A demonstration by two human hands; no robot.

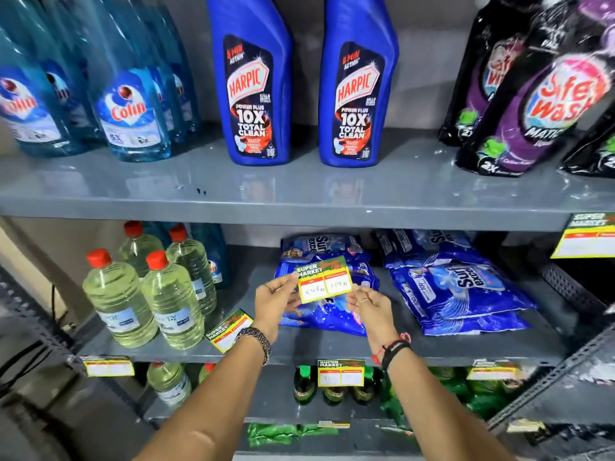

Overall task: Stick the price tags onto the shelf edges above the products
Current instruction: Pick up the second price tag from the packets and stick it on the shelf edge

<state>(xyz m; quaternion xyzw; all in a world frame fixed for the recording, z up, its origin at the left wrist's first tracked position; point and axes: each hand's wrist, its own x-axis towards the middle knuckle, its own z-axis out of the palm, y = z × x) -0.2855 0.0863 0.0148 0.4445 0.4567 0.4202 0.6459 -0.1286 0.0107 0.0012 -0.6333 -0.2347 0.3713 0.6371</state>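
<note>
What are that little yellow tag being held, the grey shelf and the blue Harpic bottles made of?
The yellow and green price tag, held by the left hand and right hand, looks like thin glossy paper or card with handwriting on it. The grey shelf seems to be painted metal, faintly reflective. The two blue Harpic bottles look like opaque moulded plastic.

A grey metal upper shelf (299,191) carries two upright blue Harpic bottles (256,81) at its middle, with clear blue Colin bottles (129,108) left of them and dark purple pouches (532,104) right of them. Below the Harpic bottles, the grey middle shelf (316,347) bears blue Surf Excel packets (459,294), red-capped bottles of pale yellow liquid (116,297) to the left, and a loose yellow-and-green price tag (228,329) lying flat beside those.
</note>
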